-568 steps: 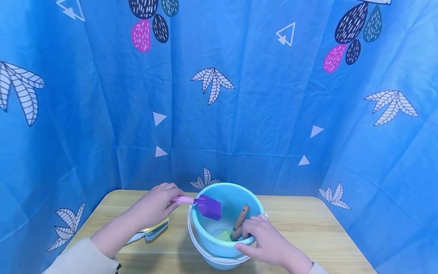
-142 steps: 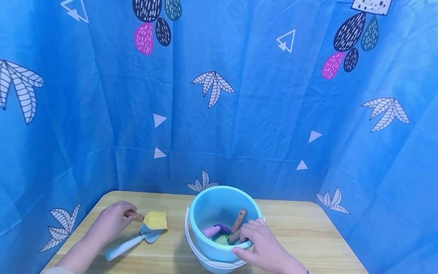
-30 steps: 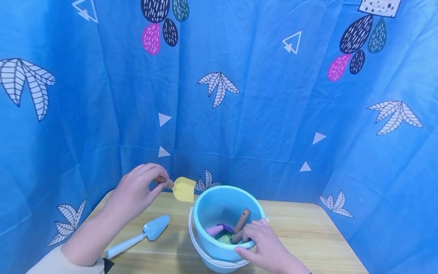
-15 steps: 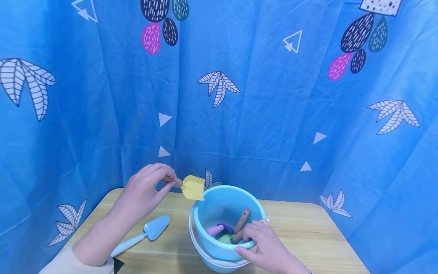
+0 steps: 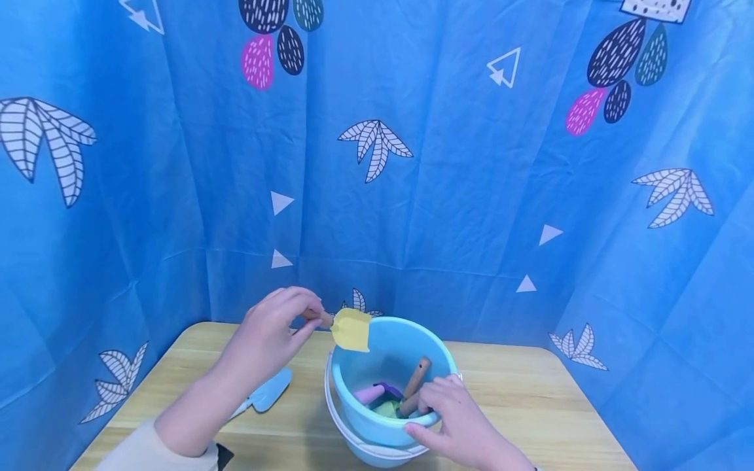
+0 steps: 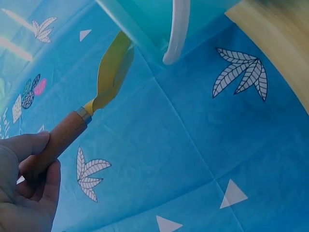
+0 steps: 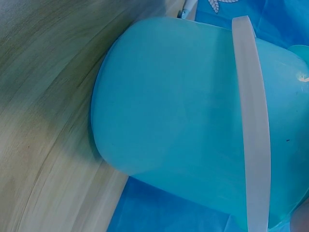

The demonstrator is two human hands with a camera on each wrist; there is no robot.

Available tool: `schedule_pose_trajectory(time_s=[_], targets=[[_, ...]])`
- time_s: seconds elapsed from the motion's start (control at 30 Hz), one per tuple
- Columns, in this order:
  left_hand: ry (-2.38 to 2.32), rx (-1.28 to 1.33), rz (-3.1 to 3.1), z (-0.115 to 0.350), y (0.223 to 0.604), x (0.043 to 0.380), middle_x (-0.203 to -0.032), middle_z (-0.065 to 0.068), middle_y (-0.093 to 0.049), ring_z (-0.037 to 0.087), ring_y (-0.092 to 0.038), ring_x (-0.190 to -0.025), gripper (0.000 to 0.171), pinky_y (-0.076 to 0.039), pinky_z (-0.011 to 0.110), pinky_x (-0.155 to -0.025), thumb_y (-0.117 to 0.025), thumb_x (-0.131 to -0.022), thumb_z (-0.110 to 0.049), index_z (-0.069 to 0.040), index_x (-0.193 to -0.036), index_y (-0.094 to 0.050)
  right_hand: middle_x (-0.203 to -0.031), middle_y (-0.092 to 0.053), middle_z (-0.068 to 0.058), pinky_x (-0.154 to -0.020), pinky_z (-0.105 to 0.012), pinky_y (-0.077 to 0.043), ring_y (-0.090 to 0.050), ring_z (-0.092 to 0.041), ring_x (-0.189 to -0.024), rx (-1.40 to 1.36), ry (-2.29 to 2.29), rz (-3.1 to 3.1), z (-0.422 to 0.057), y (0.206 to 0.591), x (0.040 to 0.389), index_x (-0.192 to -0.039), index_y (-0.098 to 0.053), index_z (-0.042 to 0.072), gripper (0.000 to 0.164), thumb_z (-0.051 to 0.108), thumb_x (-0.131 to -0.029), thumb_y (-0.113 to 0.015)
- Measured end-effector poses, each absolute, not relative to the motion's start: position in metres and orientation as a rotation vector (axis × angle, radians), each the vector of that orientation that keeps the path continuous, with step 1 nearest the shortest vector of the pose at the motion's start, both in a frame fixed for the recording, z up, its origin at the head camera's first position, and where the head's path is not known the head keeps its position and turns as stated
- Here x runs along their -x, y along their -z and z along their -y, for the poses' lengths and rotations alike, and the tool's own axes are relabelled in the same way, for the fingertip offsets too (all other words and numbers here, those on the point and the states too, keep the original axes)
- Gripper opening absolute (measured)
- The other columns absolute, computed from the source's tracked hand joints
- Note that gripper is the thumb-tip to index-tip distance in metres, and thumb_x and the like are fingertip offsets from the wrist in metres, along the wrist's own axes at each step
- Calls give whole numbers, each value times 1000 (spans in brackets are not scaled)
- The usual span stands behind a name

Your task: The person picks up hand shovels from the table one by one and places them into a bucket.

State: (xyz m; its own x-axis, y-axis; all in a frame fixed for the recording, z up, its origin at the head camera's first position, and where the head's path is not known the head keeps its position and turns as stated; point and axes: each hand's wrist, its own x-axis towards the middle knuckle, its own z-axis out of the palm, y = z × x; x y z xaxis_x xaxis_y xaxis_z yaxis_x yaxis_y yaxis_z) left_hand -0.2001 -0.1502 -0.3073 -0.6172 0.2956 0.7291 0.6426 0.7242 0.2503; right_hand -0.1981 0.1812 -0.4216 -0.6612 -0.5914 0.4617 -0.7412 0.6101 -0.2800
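My left hand point(image 5: 277, 330) pinches the wooden handle of a small yellow hand shovel point(image 5: 351, 330), and its blade hangs at the left rim of the bucket. In the left wrist view, thumb and fingers hold the end of the shovel's handle point(image 6: 65, 137). My right hand point(image 5: 456, 422) grips the front right rim of the light blue bucket point(image 5: 377, 432), thumb outside and fingers inside. In the bucket lie a shovel with a pink handle point(image 5: 369, 394) and purple blade, two wooden handles point(image 5: 418, 375) and something green point(image 5: 387, 410).
A light blue trowel point(image 5: 272, 390) lies on the wooden table point(image 5: 518, 386), its handle mostly hidden behind my left forearm. The bucket's white carrying handle point(image 7: 253, 121) hangs down outside its wall. A patterned blue cloth point(image 5: 448, 196) surrounds the table's back and sides.
The purple shovel went from my left hand into the bucket. My left hand then took the yellow shovel from the table and moved it right to the bucket's rim. My right hand stayed.
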Motion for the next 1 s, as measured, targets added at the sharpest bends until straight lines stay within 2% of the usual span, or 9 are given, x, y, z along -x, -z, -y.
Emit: schedule_pose_trajectory(time_s=[0.6, 0.77, 1.0], targets=[[632, 790, 2320, 129, 334, 221, -94, -12, -66, 7, -60, -90, 28, -55, 28, -79, -86, -76, -1, -20, -89, -69, -96, -60, 31, -74, -26, -30, -46, 7, -84, -1109, -626, 2457, -184, 424, 200, -80, -45, 32, 29, 45, -94, -68], [611, 804, 2393, 124, 338, 229, -94, -10, -66, 9, -58, -90, 24, -55, 29, -80, -86, -78, -6, -19, -90, -70, -96, -62, 28, -74, -25, -30, -47, 6, -83, -1121, -633, 2445, -183, 423, 201, -80, -45, 32, 29, 44, -94, -68], [616, 804, 2430, 120, 343, 236, -93, -9, -65, 11, -57, -88, 22, -55, 30, -79, -85, -79, -8, -18, -91, -69, -94, -59, 32, -74, -26, -30, -46, 7, -82, -1090, -648, 2486, -184, 423, 200, -80, -45, 34, 29, 45, -93, -68]])
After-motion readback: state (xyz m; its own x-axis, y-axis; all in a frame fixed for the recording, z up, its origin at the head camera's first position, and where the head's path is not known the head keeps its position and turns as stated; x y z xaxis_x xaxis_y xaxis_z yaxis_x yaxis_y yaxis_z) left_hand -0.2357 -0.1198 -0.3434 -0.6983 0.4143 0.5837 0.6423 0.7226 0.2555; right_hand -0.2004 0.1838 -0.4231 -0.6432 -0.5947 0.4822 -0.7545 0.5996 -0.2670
